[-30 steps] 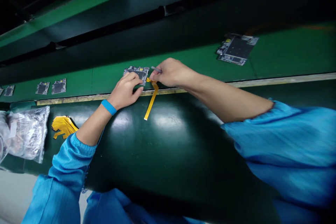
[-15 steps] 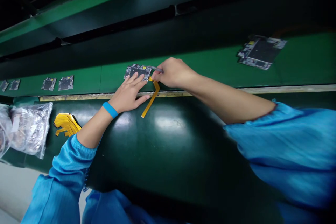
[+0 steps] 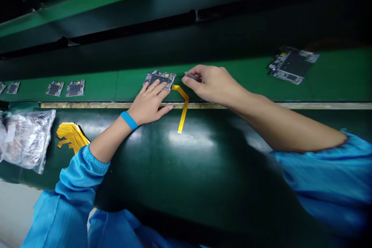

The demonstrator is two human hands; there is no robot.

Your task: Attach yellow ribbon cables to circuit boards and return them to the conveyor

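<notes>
My left hand [image 3: 152, 99] lies with fingers spread on a circuit board [image 3: 164, 76], pressing its near side against the green belt; a blue band is round the wrist. From the board's right corner an orange flat flex cable [image 3: 184, 109] runs right, then bends down over the belt's front edge. It touches the board, but whether it sits in a connector I cannot tell. Just right of the board, my right hand [image 3: 207, 82] is closed in a pinch on a slim dark grey stick-like tool [image 3: 192, 76]. The tool's tip is apart from board and cable.
More circuit boards lie on the belt [image 3: 244, 75]: several at the left and one board [image 3: 293, 66] at the right. On the dark green front surface are a pile of orange flex cables [image 3: 72, 136] and a clear plastic bag [image 3: 30, 139]. A pale strip [image 3: 290, 105] edges the belt.
My right hand with the tool has moved right, away from the board and cable. My left hand and its board have shifted slightly right in view; the cable's free end now hangs further right.
</notes>
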